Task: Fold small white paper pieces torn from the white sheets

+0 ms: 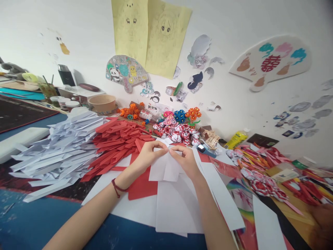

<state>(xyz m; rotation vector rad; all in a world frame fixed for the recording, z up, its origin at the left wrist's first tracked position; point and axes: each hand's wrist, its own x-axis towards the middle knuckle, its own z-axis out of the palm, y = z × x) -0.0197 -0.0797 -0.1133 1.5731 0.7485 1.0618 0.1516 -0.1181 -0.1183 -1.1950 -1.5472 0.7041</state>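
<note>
Person's L hand [151, 156] & R hand [185, 160] meet mid-frame, thumb + index of each closed in a pinch on the top end of a white, creased paper piece [158, 170]. Fingertips nearly touching; a small bit of white shows just past them. Grip looks light, both sides; exact finger contact too small to tell. Piece is held above a stack of flat white paper sheets [179, 208], lower part hanging toward the person, crease/split running down its middle. So this one's prob. part-folded, not done. Flat red paper sheet [143, 187] lies beside the stack, partly under the held piece. Done so far, judging by the table: big heap of folded white paper strips [62, 152] at L, and next to it a smaller heap of folded red paper strips [117, 142], both apart from the hands. Left to do, as far as shown: the piece in hand, plus unfolded stock, i.e. the white stack, the red sheet & long flat white paper strips [221, 194] to R of the R forearm; exact count n/a, sheets overlap. Bunch of red-and-white round flowers [182, 133] sits behind the hands, near the wall [221, 21], look finished. Blue-banded watch [205, 151] lies just beyond the R hand, untouched.
</note>
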